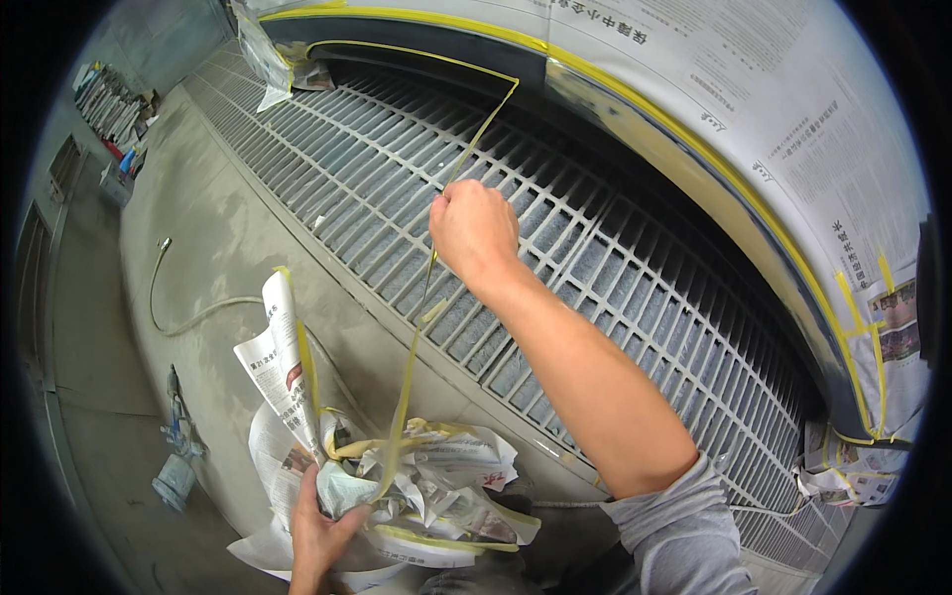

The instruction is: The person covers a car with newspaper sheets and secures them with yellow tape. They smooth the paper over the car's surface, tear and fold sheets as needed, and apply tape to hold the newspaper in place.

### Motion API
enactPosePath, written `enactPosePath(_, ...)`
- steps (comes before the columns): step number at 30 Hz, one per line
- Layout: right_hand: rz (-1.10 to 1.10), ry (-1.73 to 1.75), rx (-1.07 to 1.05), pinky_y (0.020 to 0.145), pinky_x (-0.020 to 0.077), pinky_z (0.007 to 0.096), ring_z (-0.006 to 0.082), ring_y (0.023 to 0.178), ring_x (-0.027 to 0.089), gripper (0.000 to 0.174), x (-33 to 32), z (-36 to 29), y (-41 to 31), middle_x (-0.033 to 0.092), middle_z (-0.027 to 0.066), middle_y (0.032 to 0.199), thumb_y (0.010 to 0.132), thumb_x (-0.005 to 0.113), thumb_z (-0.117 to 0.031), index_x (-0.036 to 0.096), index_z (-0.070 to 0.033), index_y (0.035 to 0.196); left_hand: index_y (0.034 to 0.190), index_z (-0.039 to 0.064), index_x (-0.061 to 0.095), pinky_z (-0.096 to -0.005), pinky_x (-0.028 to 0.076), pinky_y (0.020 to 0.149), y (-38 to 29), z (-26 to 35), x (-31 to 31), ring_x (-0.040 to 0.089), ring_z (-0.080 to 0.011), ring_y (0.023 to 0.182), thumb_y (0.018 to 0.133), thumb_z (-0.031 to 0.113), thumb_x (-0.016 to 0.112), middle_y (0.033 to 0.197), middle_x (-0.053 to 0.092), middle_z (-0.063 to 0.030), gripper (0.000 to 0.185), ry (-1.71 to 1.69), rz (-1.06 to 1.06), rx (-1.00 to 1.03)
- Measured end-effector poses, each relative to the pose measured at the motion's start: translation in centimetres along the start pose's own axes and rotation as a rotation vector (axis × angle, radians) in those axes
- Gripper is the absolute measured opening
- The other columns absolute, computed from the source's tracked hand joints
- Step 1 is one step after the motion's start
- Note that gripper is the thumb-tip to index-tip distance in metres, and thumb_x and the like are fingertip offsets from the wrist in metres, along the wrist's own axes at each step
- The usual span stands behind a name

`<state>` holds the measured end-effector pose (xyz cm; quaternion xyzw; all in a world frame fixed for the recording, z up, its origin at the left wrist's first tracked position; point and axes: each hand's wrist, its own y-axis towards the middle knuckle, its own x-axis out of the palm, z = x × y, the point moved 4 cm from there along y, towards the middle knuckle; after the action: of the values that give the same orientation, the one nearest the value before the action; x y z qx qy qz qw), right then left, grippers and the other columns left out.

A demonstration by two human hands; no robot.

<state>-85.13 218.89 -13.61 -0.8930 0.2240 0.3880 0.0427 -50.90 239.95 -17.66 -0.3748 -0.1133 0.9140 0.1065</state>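
Note:
My right hand (476, 227) is closed in a fist around a strip of yellow masking tape (482, 128). The strip runs up to the lower edge of a dark vehicle panel (416, 48), where part of it still sticks. Below the fist, its loose length hangs to the crumpled newspaper. My left hand (327, 520) grips a bundle of crumpled newspaper (346, 487) with yellow tape along several edges. One rolled sheet (279, 357) stands up from the bundle. More newspaper masking (729, 97) covers the bodywork above a yellow tape line (654, 111).
Metal floor grating (416, 223) runs beneath the panel. On the concrete floor (216, 245) lie a hose (212, 305) with a metal fitting and a spray gun (177, 446) with its cup. Stacked papers (111, 104) and a box (117, 182) stand along the wall at far left.

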Motion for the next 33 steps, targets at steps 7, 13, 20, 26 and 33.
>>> enactPosePath(7, -0.008, 0.018, -0.104, 0.067, 0.0513, 0.0499, 0.0439, 0.07, 0.063, 0.026, 1.5, -1.4, -2.2, 0.063, 0.0245, 0.071, 0.085, 0.055, -0.015, 0.065, 0.002, 0.068, 0.133, -0.005, 0.045, -0.0388, 0.048, 0.094, 0.4, -0.1, -0.4, 0.061, -0.0349, 0.11, 0.062, 0.022, 0.087, 0.118, 0.061, -0.024, 0.087, 0.091, -0.072, 0.002)
enactPosePath(13, -0.138, -0.061, -0.32, 0.061, 0.0507, 0.0491, 0.0409, 0.066, 0.062, 0.022, 2.1, -3.1, -7.1, 0.063, 0.0208, 0.07, 0.086, 0.057, -0.013, 0.063, -0.001, 0.069, 0.133, -0.001, 0.046, -0.0402, 0.047, 0.094, 2.5, 3.4, -1.3, 0.059, -0.0391, 0.111, 0.065, 0.024, 0.084, 0.119, 0.061, -0.0246, 0.082, 0.254, -0.162, 0.127)
enactPosePath(20, -0.248, -0.196, -0.493, 0.068, 0.0571, 0.0388, 0.0302, 0.08, 0.069, 0.014, 4.1, -6.3, -11.8, 0.068, 0.0175, 0.087, 0.08, 0.057, -0.006, 0.066, 0.002, 0.086, 0.14, 0.004, 0.037, -0.0426, 0.049, 0.087, 5.1, 5.0, -2.3, 0.061, -0.0411, 0.103, 0.066, 0.022, 0.084, 0.113, 0.062, -0.0252, 0.089, 0.285, -0.291, 0.22)
enactPosePath(26, -0.327, -0.211, -0.625, 0.065, 0.0572, 0.0346, 0.0261, 0.078, 0.069, 0.015, 4.8, -8.4, -15.3, 0.067, 0.0137, 0.084, 0.078, 0.059, -0.008, 0.066, 0.0, 0.088, 0.148, 0.0, 0.017, -0.0454, 0.048, 0.086, 5.6, 4.6, -3.1, 0.06, -0.0436, 0.099, 0.065, 0.023, 0.085, 0.112, 0.063, -0.0246, 0.111, 0.45, -0.242, 0.248)
enactPosePath(33, -0.283, -0.186, -0.707, 0.058, 0.0557, 0.0342, 0.0233, 0.069, 0.067, 0.005, 7.5, -8.6, -19.2, 0.064, 0.0107, 0.074, 0.073, 0.059, -0.008, 0.062, -0.004, 0.076, 0.15, -0.001, 0.01, -0.0452, 0.047, 0.084, 5.8, 4.2, -4.1, 0.06, -0.0421, 0.093, 0.062, 0.021, 0.086, 0.11, 0.062, -0.0252, 0.118, 0.6, -0.172, 0.277)
